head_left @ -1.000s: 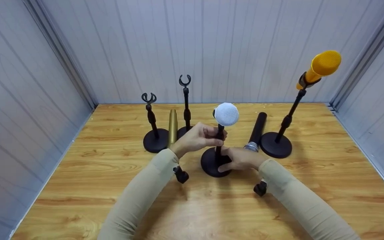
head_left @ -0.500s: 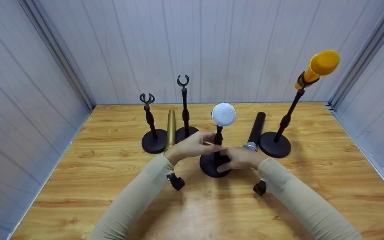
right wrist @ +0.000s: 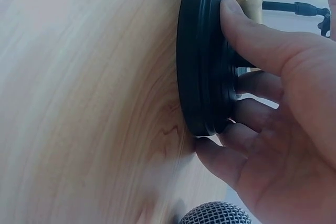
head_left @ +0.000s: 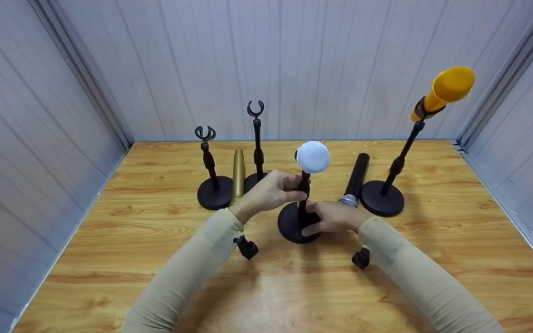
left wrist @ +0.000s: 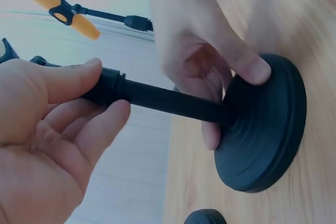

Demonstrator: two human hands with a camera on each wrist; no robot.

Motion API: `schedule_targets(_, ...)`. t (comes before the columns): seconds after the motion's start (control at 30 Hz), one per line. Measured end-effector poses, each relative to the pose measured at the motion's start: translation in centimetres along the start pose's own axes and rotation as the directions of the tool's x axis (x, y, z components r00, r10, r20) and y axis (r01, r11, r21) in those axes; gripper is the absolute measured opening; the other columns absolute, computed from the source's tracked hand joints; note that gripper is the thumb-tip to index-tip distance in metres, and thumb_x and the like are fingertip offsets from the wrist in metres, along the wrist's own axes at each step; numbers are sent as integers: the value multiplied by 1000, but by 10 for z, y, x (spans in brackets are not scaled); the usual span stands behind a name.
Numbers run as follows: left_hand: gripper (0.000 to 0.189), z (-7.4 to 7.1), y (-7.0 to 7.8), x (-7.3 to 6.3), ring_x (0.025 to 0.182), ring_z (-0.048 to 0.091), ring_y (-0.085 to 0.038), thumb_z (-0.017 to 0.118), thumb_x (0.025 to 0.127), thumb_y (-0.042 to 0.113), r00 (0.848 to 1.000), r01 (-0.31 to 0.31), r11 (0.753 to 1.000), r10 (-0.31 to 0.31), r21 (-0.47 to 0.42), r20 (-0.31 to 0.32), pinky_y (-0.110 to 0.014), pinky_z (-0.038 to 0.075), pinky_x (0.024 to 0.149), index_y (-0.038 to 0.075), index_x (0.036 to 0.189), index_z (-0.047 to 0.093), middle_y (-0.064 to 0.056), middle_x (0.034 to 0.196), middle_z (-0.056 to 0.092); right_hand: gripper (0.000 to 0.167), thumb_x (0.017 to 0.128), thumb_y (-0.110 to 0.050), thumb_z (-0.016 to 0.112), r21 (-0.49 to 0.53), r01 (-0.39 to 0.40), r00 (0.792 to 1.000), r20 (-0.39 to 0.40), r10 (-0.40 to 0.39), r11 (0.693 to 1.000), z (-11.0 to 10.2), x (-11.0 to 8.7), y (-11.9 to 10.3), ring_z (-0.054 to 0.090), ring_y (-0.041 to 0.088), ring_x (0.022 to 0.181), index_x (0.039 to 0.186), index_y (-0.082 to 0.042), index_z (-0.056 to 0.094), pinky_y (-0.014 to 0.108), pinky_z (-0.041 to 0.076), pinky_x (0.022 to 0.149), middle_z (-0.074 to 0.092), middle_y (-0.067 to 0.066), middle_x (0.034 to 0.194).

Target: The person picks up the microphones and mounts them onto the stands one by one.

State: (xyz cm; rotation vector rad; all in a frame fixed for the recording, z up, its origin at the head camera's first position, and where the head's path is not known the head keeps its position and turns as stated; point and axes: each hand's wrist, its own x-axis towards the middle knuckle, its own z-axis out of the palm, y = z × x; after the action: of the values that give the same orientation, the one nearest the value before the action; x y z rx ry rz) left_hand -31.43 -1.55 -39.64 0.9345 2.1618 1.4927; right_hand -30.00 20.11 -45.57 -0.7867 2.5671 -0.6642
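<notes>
In the head view, a black microphone stand (head_left: 295,225) with a round base stands mid-table, and a white-headed microphone (head_left: 313,157) sits at its top. My left hand (head_left: 273,192) pinches the stand's pole at the thick collar (left wrist: 107,85) between thumb and fingers. Lower down, my right hand (head_left: 333,217) grips the round base (right wrist: 202,61), its thumb on the upper face and its fingers curled at the rim. The left wrist view shows both hands on the stand; the microphone's head is outside that view.
Two black stands with bare clips, a short one (head_left: 214,192) and a taller one (head_left: 258,138), stand back left, a gold microphone (head_left: 238,173) lying between them. A black microphone (head_left: 358,175) lies right of centre, near a stand (head_left: 382,199) bearing a yellow microphone (head_left: 451,85).
My left hand slid down the pole with its fingers loosened half a second ago, then came back up and pinches the collar again. The right hand has stayed at the base.
</notes>
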Motion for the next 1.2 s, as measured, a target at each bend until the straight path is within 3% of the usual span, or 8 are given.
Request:
schedule_targets(0.27,24,5,-3,-1,100,72,-11,78,91,9,993,-28,998,35,64,-115,-28,55,90,5,114,76,-5,106,76,49,89,-44,78,21,27,1000,-5,-27,999,1,-1,2,62,23,113,118,-7,66,46,47,101,67,6,119)
schedule_targets(0.43,23,11,-7,-2,93,73,-8,83,87,15,976,-72,991,93,113,-199,-27,57,84,9,110,79,0,98,77,47,88,-44,79,39,31,999,-8,-31,999,1,-3,4,61,23,115,117,-8,67,46,46,102,67,5,121)
schedule_targets(0.53,26,13,-9,-2,87,73,-8,85,85,18,966,-70,989,99,127,-237,-26,58,79,9,108,79,3,95,77,46,88,-43,79,44,38,999,-10,-37,998,2,-3,4,61,23,115,117,-9,67,47,46,102,67,5,121)
schedule_targets(0.63,29,13,-8,-2,89,73,-10,84,86,20,970,-54,986,89,158,-225,-27,58,79,7,110,77,2,98,76,48,89,-43,79,45,40,999,-6,-40,998,2,-3,4,60,23,117,120,-8,67,46,46,104,67,5,123)
schedule_targets(0.77,29,7,-1,-4,101,70,-15,78,92,18,991,-21,972,51,232,-122,-29,56,87,6,117,71,-3,107,73,55,89,-44,78,51,34,999,8,-34,998,2,-1,4,57,26,124,128,-7,65,47,43,107,64,7,130)
schedule_targets(0.9,23,2,7,-4,104,67,-16,73,95,17,998,-21,949,41,314,-56,-33,54,91,7,116,71,-4,108,73,54,90,-44,77,53,23,1000,10,-24,998,1,-1,5,57,26,125,128,-8,64,47,43,107,63,7,132)
schedule_targets(1.2,15,4,1,-4,79,72,-10,84,86,23,975,-60,953,120,298,-186,-24,58,69,11,94,78,6,87,75,49,89,-43,78,47,54,998,-16,-53,997,2,-1,3,59,25,121,122,-10,67,47,44,105,65,5,127)
